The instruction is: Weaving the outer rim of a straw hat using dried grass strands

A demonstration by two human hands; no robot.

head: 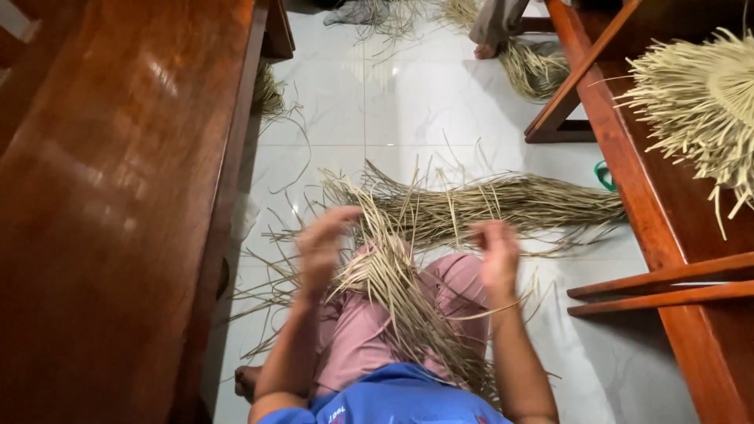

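Note:
A bundle of long dry straw strips [397, 294] lies across my lap, over pink trousers. My left hand [322, 243] is raised at the bundle's left side, blurred, with its fingers bent toward the strands. My right hand [496, 251] hovers at the right side, fingers curled, a few thin strands trailing by it. Whether either hand grips strands cannot be made out through the blur. A larger pile of the same strips [503, 202] lies on the white tiled floor just beyond my knees.
A long polished wooden bench [110, 196] runs along my left. Another wooden bench [667, 228] stands at the right, carrying a pale woven straw piece with loose ends [699, 102]. Another person's foot [485, 50] and more straw [534, 67] are at the far end.

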